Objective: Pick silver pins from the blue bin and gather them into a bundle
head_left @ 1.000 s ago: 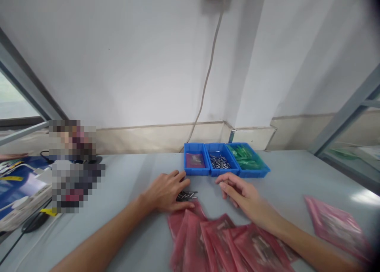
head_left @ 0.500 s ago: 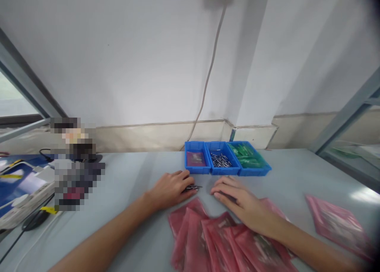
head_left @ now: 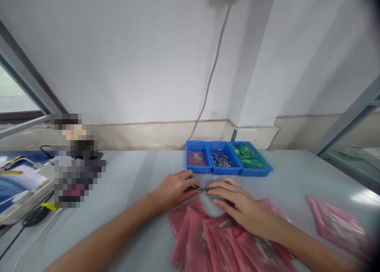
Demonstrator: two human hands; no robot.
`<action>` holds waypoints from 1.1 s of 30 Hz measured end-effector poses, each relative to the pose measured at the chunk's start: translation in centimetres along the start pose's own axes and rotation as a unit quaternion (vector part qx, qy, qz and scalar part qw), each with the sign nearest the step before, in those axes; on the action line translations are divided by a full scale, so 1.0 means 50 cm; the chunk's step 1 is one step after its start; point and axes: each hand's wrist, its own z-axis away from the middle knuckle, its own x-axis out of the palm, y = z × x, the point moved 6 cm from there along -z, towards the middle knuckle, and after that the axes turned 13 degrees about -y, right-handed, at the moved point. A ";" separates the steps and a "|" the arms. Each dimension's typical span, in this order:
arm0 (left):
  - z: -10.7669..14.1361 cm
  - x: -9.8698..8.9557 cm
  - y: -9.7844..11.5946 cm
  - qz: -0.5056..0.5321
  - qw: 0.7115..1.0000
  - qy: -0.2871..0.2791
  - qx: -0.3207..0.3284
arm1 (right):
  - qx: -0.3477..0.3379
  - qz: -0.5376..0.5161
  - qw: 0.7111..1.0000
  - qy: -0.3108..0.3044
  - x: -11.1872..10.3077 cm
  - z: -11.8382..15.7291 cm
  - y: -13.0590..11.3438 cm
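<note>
Low over the table, my left hand [head_left: 177,188] curls its fingers around a small bunch of thin metal pins [head_left: 194,188], whose ends stick out to the right. My right hand [head_left: 234,194] reaches in from the other side, fingers stretched out and its fingertips at the ends of the pins. Whether it touches them is too small to tell. Below both hands lie several overlapping pink plastic bags [head_left: 194,240], some partly under my right forearm.
Three blue bins stand behind my hands: one with a pink bag [head_left: 196,158], one with loose metal pins [head_left: 221,160], one with green bags [head_left: 249,155]. Another pink bag [head_left: 338,224] lies right. A power strip [head_left: 32,200] and cables are at left.
My right hand has moved left, its fingertips now at the pins. My left hand has stayed nearly in place around them. The view has shifted slightly.
</note>
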 end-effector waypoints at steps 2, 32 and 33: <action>0.001 0.002 -0.001 0.001 1.000 0.001 0.002 | 0.001 0.000 1.000 0.003 0.001 -0.001 0.000; 0.000 -0.002 -0.005 0.034 0.999 0.040 0.005 | 0.011 0.146 0.987 0.069 -0.007 0.001 0.035; 0.000 -0.002 -0.005 0.036 0.999 0.040 0.005 | 0.010 0.148 0.987 0.069 -0.005 0.002 0.038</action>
